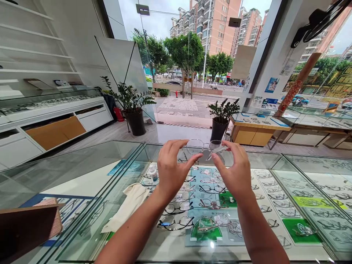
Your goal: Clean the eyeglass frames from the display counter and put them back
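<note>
Both hands hold up a pair of thin-rimmed glasses (206, 146) above the glass display case (170, 253). My left hand (174, 165) pinches its left end between thumb and fingers. At the other end, my right hand (233, 168) grips the frame with its thumb below and fingers above. A small tag hangs by the right lens. Rows of glasses lie in the case beneath my wrists. On the glass, left of my left forearm, are a cream cloth (128, 207) and a small white bottle (153, 174).
A brown box-like object (26, 229) juts in at the lower left. More glass cases flank the central one. Beyond them stand two potted plants (136, 119) (219, 126), a glass door and a wooden cabinet (249, 135).
</note>
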Action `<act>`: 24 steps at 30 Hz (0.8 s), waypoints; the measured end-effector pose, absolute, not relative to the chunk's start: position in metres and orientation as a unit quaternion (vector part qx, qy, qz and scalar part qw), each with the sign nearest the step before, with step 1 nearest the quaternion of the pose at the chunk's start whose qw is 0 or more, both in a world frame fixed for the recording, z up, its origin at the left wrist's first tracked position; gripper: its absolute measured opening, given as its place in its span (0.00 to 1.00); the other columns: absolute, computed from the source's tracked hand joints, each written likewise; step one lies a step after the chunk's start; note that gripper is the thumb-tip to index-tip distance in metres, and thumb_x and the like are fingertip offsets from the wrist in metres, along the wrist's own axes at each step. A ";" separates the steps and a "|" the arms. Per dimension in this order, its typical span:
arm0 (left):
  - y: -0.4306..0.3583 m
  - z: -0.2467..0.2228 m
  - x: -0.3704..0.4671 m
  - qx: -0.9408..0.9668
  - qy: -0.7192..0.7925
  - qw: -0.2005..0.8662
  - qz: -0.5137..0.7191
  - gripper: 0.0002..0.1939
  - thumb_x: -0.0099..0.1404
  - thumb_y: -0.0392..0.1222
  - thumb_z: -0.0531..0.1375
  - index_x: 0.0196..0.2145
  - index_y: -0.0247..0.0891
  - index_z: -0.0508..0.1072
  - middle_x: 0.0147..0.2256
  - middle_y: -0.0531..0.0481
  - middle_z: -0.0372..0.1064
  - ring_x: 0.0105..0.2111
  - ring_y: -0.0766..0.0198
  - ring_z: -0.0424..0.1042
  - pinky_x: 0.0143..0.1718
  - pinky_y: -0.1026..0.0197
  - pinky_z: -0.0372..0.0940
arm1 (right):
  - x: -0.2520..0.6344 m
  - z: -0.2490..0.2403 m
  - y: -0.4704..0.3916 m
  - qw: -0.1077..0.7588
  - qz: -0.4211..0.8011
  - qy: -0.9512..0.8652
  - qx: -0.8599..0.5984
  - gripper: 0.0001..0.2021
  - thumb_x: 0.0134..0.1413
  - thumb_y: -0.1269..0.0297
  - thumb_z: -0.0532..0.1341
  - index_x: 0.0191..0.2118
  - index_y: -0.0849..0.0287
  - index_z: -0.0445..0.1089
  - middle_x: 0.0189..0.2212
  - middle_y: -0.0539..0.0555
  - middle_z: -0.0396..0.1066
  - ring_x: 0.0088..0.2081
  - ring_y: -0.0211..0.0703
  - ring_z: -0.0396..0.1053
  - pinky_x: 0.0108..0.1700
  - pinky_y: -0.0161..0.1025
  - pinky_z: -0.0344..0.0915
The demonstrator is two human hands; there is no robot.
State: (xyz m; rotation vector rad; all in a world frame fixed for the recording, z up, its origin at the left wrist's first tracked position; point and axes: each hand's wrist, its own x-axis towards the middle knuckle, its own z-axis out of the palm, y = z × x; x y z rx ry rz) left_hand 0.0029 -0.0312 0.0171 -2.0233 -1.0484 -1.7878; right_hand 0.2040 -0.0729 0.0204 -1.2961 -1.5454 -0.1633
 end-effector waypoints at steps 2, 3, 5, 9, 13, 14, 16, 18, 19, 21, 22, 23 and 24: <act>-0.031 0.018 0.002 -0.699 -0.366 0.086 -0.608 0.24 0.63 0.54 0.73 0.51 0.41 0.75 0.42 0.47 0.77 0.41 0.57 0.76 0.44 0.53 0.70 | 0.203 0.021 -0.074 0.532 -0.071 -0.646 -0.544 0.21 0.64 0.51 0.66 0.58 0.53 0.72 0.52 0.60 0.77 0.52 0.59 0.73 0.55 0.58 0.68; -0.031 0.019 0.001 -0.703 -0.371 0.065 -0.604 0.24 0.63 0.54 0.73 0.51 0.41 0.75 0.42 0.47 0.77 0.41 0.58 0.76 0.43 0.54 0.69 | 0.203 0.022 -0.075 0.532 -0.072 -0.645 -0.544 0.20 0.64 0.51 0.66 0.58 0.53 0.72 0.51 0.59 0.77 0.51 0.58 0.73 0.55 0.58 0.68; -0.029 0.020 -0.001 -0.709 -0.383 0.027 -0.591 0.23 0.64 0.55 0.73 0.51 0.42 0.75 0.42 0.47 0.78 0.41 0.58 0.76 0.41 0.55 0.69 | 0.202 0.023 -0.076 0.535 -0.077 -0.643 -0.542 0.20 0.64 0.51 0.66 0.57 0.53 0.72 0.50 0.59 0.77 0.51 0.58 0.72 0.55 0.57 0.67; -0.028 0.021 -0.004 -0.710 -0.398 -0.001 -0.581 0.24 0.63 0.57 0.72 0.51 0.42 0.76 0.43 0.47 0.78 0.41 0.57 0.78 0.41 0.55 0.69 | 0.200 0.024 -0.076 0.541 -0.081 -0.641 -0.539 0.19 0.64 0.51 0.66 0.56 0.53 0.72 0.49 0.59 0.77 0.50 0.57 0.72 0.54 0.55 0.67; -0.028 0.021 -0.004 -0.710 -0.402 -0.002 -0.578 0.24 0.63 0.57 0.72 0.50 0.42 0.76 0.42 0.48 0.78 0.41 0.57 0.78 0.43 0.54 0.69 | 0.200 0.024 -0.077 0.540 -0.081 -0.639 -0.541 0.20 0.64 0.51 0.66 0.56 0.53 0.72 0.48 0.59 0.77 0.50 0.57 0.72 0.54 0.55 0.67; -0.029 0.021 -0.004 -0.710 -0.403 -0.002 -0.577 0.24 0.63 0.57 0.72 0.50 0.42 0.77 0.42 0.48 0.78 0.41 0.57 0.78 0.43 0.54 0.70 | 0.200 0.025 -0.077 0.539 -0.080 -0.639 -0.542 0.20 0.64 0.50 0.66 0.56 0.53 0.72 0.48 0.59 0.77 0.50 0.57 0.72 0.54 0.55 0.67; -0.029 0.021 -0.004 -0.711 -0.405 -0.002 -0.575 0.24 0.63 0.57 0.72 0.50 0.42 0.77 0.42 0.48 0.78 0.41 0.57 0.77 0.43 0.54 0.70 | 0.200 0.025 -0.077 0.538 -0.078 -0.640 -0.543 0.20 0.64 0.50 0.66 0.56 0.53 0.72 0.48 0.59 0.77 0.50 0.57 0.72 0.54 0.55 0.67; -0.029 0.021 -0.004 -0.712 -0.406 -0.002 -0.573 0.24 0.64 0.57 0.72 0.50 0.42 0.77 0.42 0.48 0.79 0.41 0.57 0.77 0.43 0.54 0.69 | 0.200 0.025 -0.078 0.537 -0.078 -0.640 -0.544 0.20 0.64 0.50 0.66 0.56 0.53 0.72 0.48 0.58 0.77 0.50 0.57 0.72 0.54 0.55 0.67; -0.028 0.021 -0.004 -0.713 -0.406 -0.001 -0.572 0.23 0.64 0.57 0.72 0.50 0.42 0.77 0.42 0.48 0.79 0.41 0.57 0.77 0.43 0.54 0.69 | 0.201 0.025 -0.078 0.537 -0.078 -0.640 -0.543 0.20 0.64 0.50 0.66 0.56 0.53 0.72 0.48 0.58 0.77 0.50 0.57 0.72 0.54 0.56 0.67; -0.028 0.020 -0.004 -0.714 -0.402 0.006 -0.574 0.23 0.64 0.57 0.72 0.50 0.42 0.76 0.42 0.48 0.78 0.40 0.58 0.77 0.42 0.55 0.69 | 0.201 0.025 -0.077 0.538 -0.079 -0.640 -0.543 0.20 0.64 0.50 0.66 0.56 0.53 0.72 0.48 0.59 0.77 0.50 0.57 0.73 0.54 0.56 0.67; -0.028 0.020 -0.003 -0.713 -0.398 0.015 -0.577 0.23 0.64 0.57 0.72 0.50 0.42 0.76 0.41 0.48 0.78 0.40 0.58 0.77 0.42 0.55 0.69 | 0.201 0.025 -0.077 0.538 -0.078 -0.640 -0.543 0.20 0.64 0.50 0.66 0.56 0.53 0.72 0.48 0.59 0.77 0.50 0.57 0.73 0.54 0.56 0.67; -0.029 0.019 -0.003 -0.712 -0.393 0.029 -0.581 0.23 0.64 0.57 0.72 0.50 0.41 0.76 0.40 0.48 0.78 0.39 0.58 0.76 0.42 0.55 0.69 | 0.202 0.025 -0.077 0.536 -0.076 -0.641 -0.544 0.20 0.64 0.49 0.66 0.56 0.53 0.72 0.48 0.59 0.77 0.50 0.58 0.73 0.54 0.56 0.67; -0.029 0.019 -0.002 -0.710 -0.388 0.046 -0.586 0.24 0.64 0.57 0.72 0.50 0.41 0.76 0.40 0.48 0.77 0.39 0.58 0.76 0.41 0.55 0.68 | 0.202 0.025 -0.077 0.534 -0.072 -0.642 -0.545 0.20 0.64 0.49 0.66 0.56 0.53 0.72 0.48 0.59 0.77 0.50 0.58 0.73 0.54 0.57 0.67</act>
